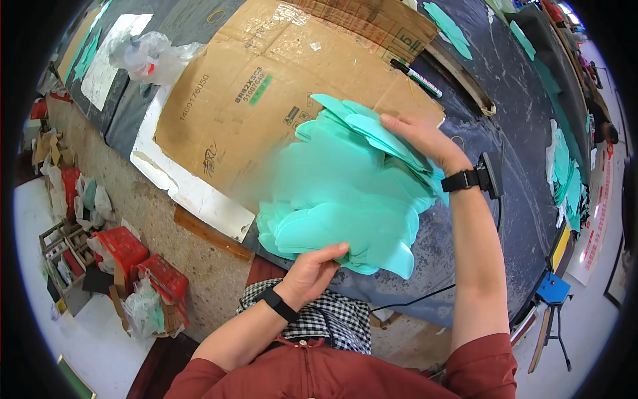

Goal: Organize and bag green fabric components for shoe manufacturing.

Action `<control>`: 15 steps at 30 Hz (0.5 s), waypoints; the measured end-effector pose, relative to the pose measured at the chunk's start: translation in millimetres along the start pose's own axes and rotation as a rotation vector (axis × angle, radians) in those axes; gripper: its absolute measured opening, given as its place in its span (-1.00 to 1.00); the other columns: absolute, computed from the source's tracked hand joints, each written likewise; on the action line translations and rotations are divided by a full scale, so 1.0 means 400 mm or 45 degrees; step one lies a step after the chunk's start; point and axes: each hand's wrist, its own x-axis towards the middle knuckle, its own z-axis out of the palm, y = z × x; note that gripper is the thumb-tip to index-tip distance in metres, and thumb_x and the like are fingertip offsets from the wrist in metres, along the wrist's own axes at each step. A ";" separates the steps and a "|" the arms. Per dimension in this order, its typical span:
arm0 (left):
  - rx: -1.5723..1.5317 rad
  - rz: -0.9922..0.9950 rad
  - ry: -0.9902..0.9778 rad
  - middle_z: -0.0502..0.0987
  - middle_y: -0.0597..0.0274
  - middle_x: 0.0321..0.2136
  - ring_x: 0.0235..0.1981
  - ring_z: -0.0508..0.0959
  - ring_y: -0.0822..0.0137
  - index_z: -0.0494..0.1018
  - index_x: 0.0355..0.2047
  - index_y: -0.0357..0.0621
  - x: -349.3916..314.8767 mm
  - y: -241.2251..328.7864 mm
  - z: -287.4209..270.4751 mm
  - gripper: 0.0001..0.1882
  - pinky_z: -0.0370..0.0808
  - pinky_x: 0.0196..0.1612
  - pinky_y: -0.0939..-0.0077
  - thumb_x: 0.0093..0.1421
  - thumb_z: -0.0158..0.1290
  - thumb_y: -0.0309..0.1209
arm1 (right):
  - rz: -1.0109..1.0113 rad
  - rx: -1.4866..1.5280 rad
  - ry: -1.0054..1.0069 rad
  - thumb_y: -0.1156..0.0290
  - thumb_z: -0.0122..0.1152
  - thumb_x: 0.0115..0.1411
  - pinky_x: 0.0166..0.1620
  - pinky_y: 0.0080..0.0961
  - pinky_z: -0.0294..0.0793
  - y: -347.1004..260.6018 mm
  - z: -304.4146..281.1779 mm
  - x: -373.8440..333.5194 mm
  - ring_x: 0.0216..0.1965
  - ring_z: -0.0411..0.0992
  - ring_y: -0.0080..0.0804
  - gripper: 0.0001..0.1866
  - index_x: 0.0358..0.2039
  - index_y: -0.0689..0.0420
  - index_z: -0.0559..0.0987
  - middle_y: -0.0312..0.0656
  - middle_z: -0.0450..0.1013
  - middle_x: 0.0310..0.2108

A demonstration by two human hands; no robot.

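Note:
A loose heap of thin, flat teal cut pieces [345, 199] with rounded outlines lies fanned out over the front of a brown cardboard sheet and the dark tabletop. At the heap's near edge, my left hand [314, 271] pinches several pieces, thumb on top and fingers mostly hidden below. My right hand [425, 138] grips a bundle at the upper right of the heap, its thumb along the top side and the other fingers out of sight underneath. The middle of the heap looks blurred.
The cardboard sheet [219, 100] covers much of the dark table [525, 126]. A marker pen [417, 78] lies near its right edge, beside a wooden strip [465, 80]. A clear plastic bag [149, 56] sits at the far left. More teal pieces [565, 173] hang at the right.

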 end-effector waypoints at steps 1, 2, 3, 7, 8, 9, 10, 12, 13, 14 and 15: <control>0.027 -0.020 -0.018 0.43 0.22 0.12 0.17 0.38 0.25 0.28 0.21 -0.18 0.003 -0.001 -0.007 -0.42 0.27 0.26 0.24 0.20 0.19 -0.47 | 0.028 0.039 -0.069 -0.38 0.01 0.20 0.02 -0.31 0.43 -0.006 0.010 -0.016 -0.05 0.50 -0.09 -0.14 -0.07 0.31 0.60 0.10 0.55 -0.10; 0.028 -0.021 -0.016 0.43 0.22 0.12 0.17 0.38 0.25 0.28 0.21 -0.18 0.006 0.000 -0.013 -0.42 0.27 0.26 0.24 0.20 0.19 -0.47 | 0.018 0.022 -0.069 -0.39 -0.01 0.20 0.03 -0.27 0.44 -0.003 0.021 -0.022 -0.05 0.50 -0.06 -0.13 -0.05 0.31 0.59 0.13 0.55 -0.12; 0.042 -0.012 -0.043 0.42 0.22 0.13 0.18 0.38 0.24 0.27 0.22 -0.18 0.009 0.000 -0.018 -0.40 0.26 0.27 0.22 0.19 0.20 -0.47 | 0.019 0.025 -0.070 -0.39 -0.01 0.20 0.03 -0.27 0.44 -0.006 0.025 -0.028 -0.05 0.50 -0.06 -0.13 -0.05 0.31 0.59 0.13 0.55 -0.12; 0.086 -0.003 -0.074 0.39 0.20 0.16 0.21 0.35 0.21 0.24 0.25 -0.17 0.007 0.006 -0.015 -0.35 0.23 0.29 0.19 0.17 0.22 -0.46 | -0.132 0.006 -0.035 -0.40 -0.06 0.22 0.06 -0.25 0.42 -0.032 0.037 -0.051 0.00 0.50 0.00 -0.10 -0.03 0.34 0.57 0.19 0.54 -0.09; 0.088 -0.010 -0.079 0.39 0.20 0.16 0.21 0.35 0.21 0.24 0.25 -0.17 0.009 0.006 -0.017 -0.35 0.23 0.29 0.19 0.17 0.22 -0.46 | -0.077 -0.037 -0.047 -0.39 -0.06 0.22 0.06 -0.26 0.43 -0.034 0.034 -0.050 0.00 0.50 -0.01 -0.10 -0.03 0.35 0.57 0.20 0.54 -0.09; 0.083 -0.025 -0.076 0.39 0.20 0.16 0.21 0.34 0.21 0.24 0.25 -0.17 0.011 0.005 -0.022 -0.35 0.23 0.30 0.19 0.17 0.22 -0.46 | -0.023 -0.080 -0.059 -0.38 -0.06 0.22 0.05 -0.27 0.43 -0.036 0.031 -0.051 0.00 0.51 -0.01 -0.10 -0.02 0.36 0.56 0.21 0.53 -0.08; 0.078 -0.035 -0.070 0.38 0.20 0.16 0.21 0.34 0.21 0.24 0.24 -0.16 0.013 0.008 -0.025 -0.35 0.23 0.30 0.18 0.17 0.23 -0.46 | -0.023 -0.079 -0.057 -0.38 -0.06 0.22 0.05 -0.27 0.43 -0.044 0.029 -0.052 0.00 0.51 -0.01 -0.10 -0.02 0.36 0.56 0.21 0.53 -0.08; 0.063 -0.038 -0.075 0.39 0.20 0.15 0.21 0.35 0.21 0.25 0.23 -0.16 0.014 0.014 -0.024 -0.37 0.23 0.29 0.19 0.18 0.23 -0.47 | 0.020 -0.051 -0.264 -0.38 -0.03 0.22 0.04 -0.33 0.44 -0.062 0.025 -0.060 -0.05 0.52 -0.12 -0.10 -0.02 0.38 0.55 0.15 0.55 -0.11; 0.044 -0.045 -0.080 0.40 0.20 0.14 0.20 0.35 0.21 0.26 0.22 -0.16 0.013 0.014 -0.024 -0.38 0.24 0.29 0.19 0.18 0.22 -0.47 | 0.022 -0.051 -0.263 -0.38 -0.03 0.22 0.04 -0.33 0.44 -0.057 0.032 -0.066 -0.05 0.52 -0.12 -0.10 -0.02 0.38 0.55 0.15 0.55 -0.11; 0.042 -0.047 -0.081 0.40 0.20 0.14 0.20 0.35 0.21 0.26 0.22 -0.16 0.012 0.016 -0.024 -0.38 0.24 0.29 0.19 0.18 0.22 -0.47 | 0.020 0.095 -0.305 -0.38 -0.02 0.22 0.03 -0.36 0.44 -0.045 0.044 -0.072 -0.06 0.51 -0.18 -0.10 -0.01 0.38 0.54 0.11 0.55 -0.11; 0.033 -0.050 -0.085 0.42 0.20 0.12 0.19 0.37 0.21 0.28 0.21 -0.16 0.012 0.018 -0.024 -0.41 0.25 0.28 0.19 0.18 0.22 -0.47 | 0.017 0.241 -0.347 -0.38 0.00 0.23 0.02 -0.38 0.44 -0.033 0.057 -0.078 -0.06 0.50 -0.24 -0.10 0.01 0.39 0.53 0.06 0.54 -0.10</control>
